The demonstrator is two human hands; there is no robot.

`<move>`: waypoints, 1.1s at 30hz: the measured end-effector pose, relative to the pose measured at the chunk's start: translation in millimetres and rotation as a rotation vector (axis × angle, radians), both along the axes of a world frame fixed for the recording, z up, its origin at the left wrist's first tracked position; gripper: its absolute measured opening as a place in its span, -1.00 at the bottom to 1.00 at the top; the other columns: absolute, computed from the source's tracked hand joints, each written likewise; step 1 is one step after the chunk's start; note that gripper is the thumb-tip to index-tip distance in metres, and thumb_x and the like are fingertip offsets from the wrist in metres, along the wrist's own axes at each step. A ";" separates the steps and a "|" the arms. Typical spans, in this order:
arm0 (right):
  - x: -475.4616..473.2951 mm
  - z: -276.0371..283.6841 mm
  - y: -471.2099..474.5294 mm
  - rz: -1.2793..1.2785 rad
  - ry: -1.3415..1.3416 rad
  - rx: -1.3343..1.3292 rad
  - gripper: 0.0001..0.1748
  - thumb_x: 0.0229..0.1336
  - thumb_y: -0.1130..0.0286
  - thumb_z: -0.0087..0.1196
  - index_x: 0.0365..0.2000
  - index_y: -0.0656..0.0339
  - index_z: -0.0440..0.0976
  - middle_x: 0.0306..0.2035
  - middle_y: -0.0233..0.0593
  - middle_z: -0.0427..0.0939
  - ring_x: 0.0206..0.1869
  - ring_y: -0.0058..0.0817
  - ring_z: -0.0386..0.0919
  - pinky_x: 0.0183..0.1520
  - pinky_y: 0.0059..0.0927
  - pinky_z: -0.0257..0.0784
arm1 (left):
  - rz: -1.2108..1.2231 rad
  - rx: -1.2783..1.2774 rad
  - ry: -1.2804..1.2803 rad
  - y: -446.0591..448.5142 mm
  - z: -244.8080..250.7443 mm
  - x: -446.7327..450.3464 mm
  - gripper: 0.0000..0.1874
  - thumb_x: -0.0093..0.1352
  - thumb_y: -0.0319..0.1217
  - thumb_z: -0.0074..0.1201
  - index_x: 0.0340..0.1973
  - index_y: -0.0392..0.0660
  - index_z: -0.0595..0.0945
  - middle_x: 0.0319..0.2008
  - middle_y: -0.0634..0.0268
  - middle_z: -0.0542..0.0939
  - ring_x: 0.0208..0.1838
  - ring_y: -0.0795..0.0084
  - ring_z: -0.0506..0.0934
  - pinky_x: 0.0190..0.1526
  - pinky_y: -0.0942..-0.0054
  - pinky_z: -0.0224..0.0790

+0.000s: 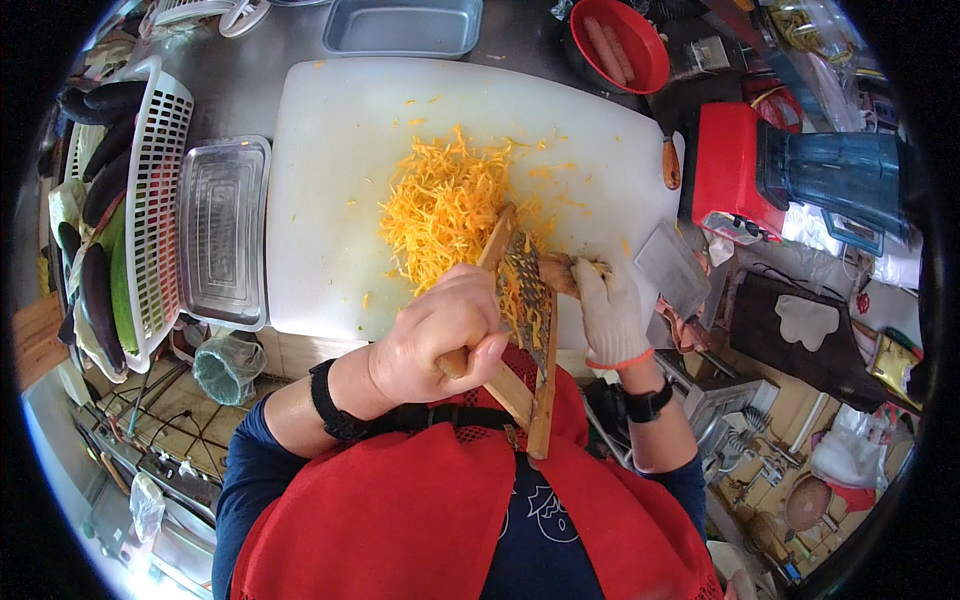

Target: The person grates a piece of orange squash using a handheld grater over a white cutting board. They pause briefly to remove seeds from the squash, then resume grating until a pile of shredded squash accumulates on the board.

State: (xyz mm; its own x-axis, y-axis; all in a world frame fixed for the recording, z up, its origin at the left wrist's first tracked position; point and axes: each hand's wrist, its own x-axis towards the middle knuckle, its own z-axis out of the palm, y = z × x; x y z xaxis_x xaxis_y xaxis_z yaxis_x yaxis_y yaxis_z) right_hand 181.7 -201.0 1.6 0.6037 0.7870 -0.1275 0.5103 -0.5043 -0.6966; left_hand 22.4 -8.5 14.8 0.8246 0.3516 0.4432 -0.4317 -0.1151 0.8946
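Observation:
A wood-framed hand grater stands tilted on the near edge of a white cutting board, its lower end against the front of my body. My bare left hand grips its wooden frame, and a tan stub pokes out by the thumb. On the grater's right side my right hand, in a white knit glove with an orange cuff, holds a brown chunk against it. Whether that chunk is food or wood I cannot tell. Orange-yellow shreds lie heaped beyond the grater, and some cling to its metal face.
Left of the board are a metal tray and a white basket of eggplants. A grey tray and a red bowl sit behind. At right are a wooden-handled knife, a cleaver blade and a red blender.

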 end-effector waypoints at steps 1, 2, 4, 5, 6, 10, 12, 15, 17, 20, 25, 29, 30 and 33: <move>-1.9 4.1 0.6 0.019 -0.010 -0.023 -0.74 0.35 0.40 -0.01 -0.04 0.33 0.48 -0.26 -0.19 0.62 -0.33 -0.37 0.59 -0.23 -0.35 0.54 | 0.002 0.003 0.000 -0.3 -0.3 0.2 -0.78 0.25 -0.69 0.15 -0.45 -0.15 0.43 -0.46 0.22 0.50 -0.41 0.15 0.48 -0.24 0.19 0.35; -3.6 9.5 1.3 0.038 -0.020 -0.045 -0.74 0.35 0.39 0.00 -0.06 0.34 0.47 -0.25 -0.16 0.63 -0.31 -0.30 0.61 -0.22 -0.31 0.55 | 0.009 -0.004 -0.011 -1.0 -0.7 0.7 -0.78 0.25 -0.69 0.15 -0.45 -0.15 0.43 -0.46 0.22 0.50 -0.41 0.15 0.48 -0.24 0.19 0.35; -8.5 21.7 2.9 -0.010 -0.011 -0.153 -0.77 0.36 0.37 0.00 -0.11 0.33 0.47 -0.25 -0.11 0.64 -0.29 -0.19 0.64 -0.24 -0.25 0.55 | 0.021 -0.010 -0.015 -1.9 -1.4 0.7 -0.78 0.25 -0.69 0.15 -0.45 -0.14 0.43 -0.46 0.22 0.50 -0.42 0.14 0.48 -0.23 0.19 0.35; -9.2 25.6 5.7 0.020 -0.085 -0.143 -0.78 0.36 0.37 0.00 -0.13 0.33 0.47 -0.25 -0.09 0.65 -0.29 -0.14 0.65 -0.24 -0.22 0.55 | 0.023 -0.007 -0.012 -1.9 -2.0 0.7 -0.78 0.24 -0.69 0.15 -0.45 -0.14 0.43 -0.46 0.22 0.50 -0.42 0.13 0.48 -0.23 0.18 0.35; -7.9 26.4 12.6 0.041 -0.211 -0.207 -0.79 0.36 0.37 -0.01 -0.15 0.30 0.48 -0.26 -0.06 0.64 -0.28 -0.11 0.65 -0.26 -0.19 0.55 | 0.020 -0.004 -0.011 -2.3 -2.3 0.7 -0.78 0.24 -0.70 0.15 -0.44 -0.14 0.43 -0.46 0.22 0.50 -0.42 0.13 0.47 -0.23 0.18 0.36; 1.7 31.0 39.7 0.205 -0.429 -0.594 -0.82 0.28 0.27 0.04 -0.35 0.14 0.52 -0.37 -0.08 0.62 -0.35 -0.06 0.62 -0.30 -0.04 0.52 | 0.017 0.011 -0.008 -2.7 -1.6 -0.6 -0.77 0.25 -0.69 0.15 -0.44 -0.14 0.42 -0.47 0.23 0.49 -0.42 0.12 0.47 -0.23 0.17 0.36; 2.0 38.4 43.4 0.136 -0.421 -0.429 -0.79 0.25 0.23 0.05 -0.34 0.15 0.52 -0.45 -0.06 0.62 -0.41 -0.03 0.62 -0.35 -0.01 0.51 | 0.012 -0.003 -0.008 -2.5 -0.7 -0.7 -0.77 0.25 -0.69 0.15 -0.44 -0.14 0.42 -0.47 0.23 0.49 -0.42 0.12 0.47 -0.22 0.17 0.36; -2.2 54.6 44.2 0.083 -0.323 -0.438 -0.80 0.23 0.22 0.07 -0.41 0.10 0.54 -0.50 -0.04 0.59 -0.42 -0.05 0.62 -0.37 -0.03 0.51 | 0.013 0.010 0.005 -3.0 -0.7 0.2 -0.77 0.26 -0.68 0.16 -0.43 -0.14 0.42 -0.47 0.24 0.48 -0.43 0.13 0.47 -0.22 0.17 0.36; 5.8 32.6 52.1 0.142 -0.446 -0.534 -0.82 0.19 0.26 0.09 -0.48 0.09 0.53 -0.53 -0.06 0.56 -0.45 -0.06 0.60 -0.38 -0.05 0.50 | 0.008 0.006 0.014 -3.6 0.7 0.1 -0.77 0.25 -0.69 0.17 -0.43 -0.14 0.42 -0.47 0.24 0.48 -0.43 0.13 0.47 -0.22 0.17 0.37; 16.1 20.3 48.4 0.385 -0.595 -0.462 -0.82 0.16 0.27 0.11 -0.49 0.11 0.52 -0.55 -0.06 0.56 -0.48 -0.06 0.59 -0.44 -0.06 0.48 | 0.022 0.024 -0.001 -3.4 0.3 0.5 -0.77 0.24 -0.69 0.18 -0.43 -0.15 0.44 -0.47 0.23 0.49 -0.43 0.13 0.47 -0.23 0.17 0.37; 4.1 54.2 46.4 0.309 -0.503 -0.271 -0.91 0.11 0.40 0.11 -0.34 0.16 0.52 -0.50 -0.09 0.54 -0.45 -0.07 0.57 -0.39 -0.05 0.45 | 0.020 0.018 -0.013 -5.6 -1.9 0.3 -0.78 0.24 -0.68 0.20 -0.42 -0.16 0.45 -0.46 0.21 0.49 -0.43 0.11 0.48 -0.25 0.17 0.38; 19.8 38.7 41.6 0.529 -0.572 -0.435 -0.73 0.08 0.35 0.19 -0.17 0.13 0.57 -0.39 -0.19 0.63 -0.30 -0.27 0.65 -0.27 -0.23 0.52 | 0.036 -0.007 -0.007 -6.1 -0.4 -0.2 -0.77 0.22 -0.68 0.21 -0.42 -0.16 0.45 -0.46 0.21 0.48 -0.42 0.09 0.47 -0.25 0.17 0.38; 15.8 57.4 44.1 0.501 -0.488 -0.537 -0.67 0.07 0.33 0.22 -0.11 0.13 0.59 -0.36 -0.22 0.66 -0.26 -0.33 0.67 -0.23 -0.28 0.54 | 0.036 0.003 -0.019 -6.9 -0.3 0.5 -0.77 0.22 -0.67 0.22 -0.42 -0.16 0.44 -0.46 0.21 0.48 -0.40 0.10 0.48 -0.24 0.17 0.37; 10.4 57.1 33.9 0.523 -0.684 -0.304 -0.80 0.08 0.28 0.18 -0.28 0.11 0.58 -0.35 -0.13 0.66 -0.36 -0.24 0.66 -0.33 -0.18 0.54 | 0.025 0.016 -0.005 -6.0 -1.6 2.6 -0.76 0.23 -0.67 0.22 -0.43 -0.15 0.44 -0.46 0.21 0.47 -0.41 0.12 0.48 -0.25 0.18 0.37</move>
State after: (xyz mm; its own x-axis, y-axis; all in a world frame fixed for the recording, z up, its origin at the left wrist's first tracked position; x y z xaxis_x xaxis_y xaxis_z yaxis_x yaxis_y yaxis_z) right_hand 192.1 -167.1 58.6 0.1993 0.9726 -0.1194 0.9783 -0.2045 -0.0332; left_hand 24.9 -14.5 13.2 0.8132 0.3653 0.4531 -0.4332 -0.1400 0.8904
